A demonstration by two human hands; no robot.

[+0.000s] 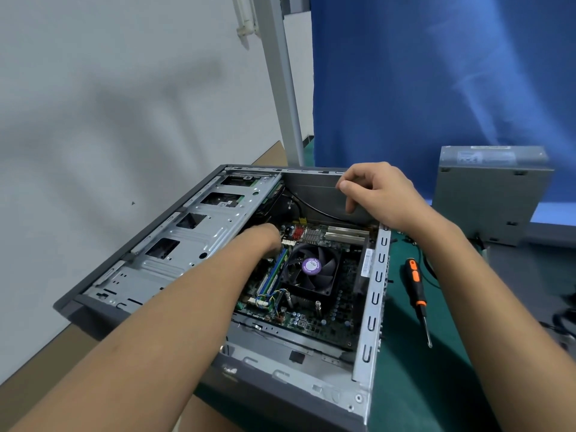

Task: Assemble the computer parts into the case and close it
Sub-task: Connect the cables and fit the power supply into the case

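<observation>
An open grey computer case (pixel 372 310) lies on its side before me. Inside it sits a green motherboard (pixel 324 319) with a black CPU fan (pixel 313 269) and RAM sticks (pixel 274 275). My left hand (pixel 265 236) reaches into the case at the motherboard's far left corner, below the drive cage (pixel 193 241); its fingers are hidden. My right hand (pixel 378 191) hovers over the case's far wall with fingers loosely curled, holding nothing I can see. A grey power supply (pixel 489 191) stands outside the case at the right.
A black and orange screwdriver (pixel 417 291) lies on the green mat (pixel 436 369) right of the case. Black cables (pixel 561 316) trail at the far right edge. A blue cloth backdrop (pixel 436 73) hangs behind, and a grey post (pixel 286 88) rises past the case.
</observation>
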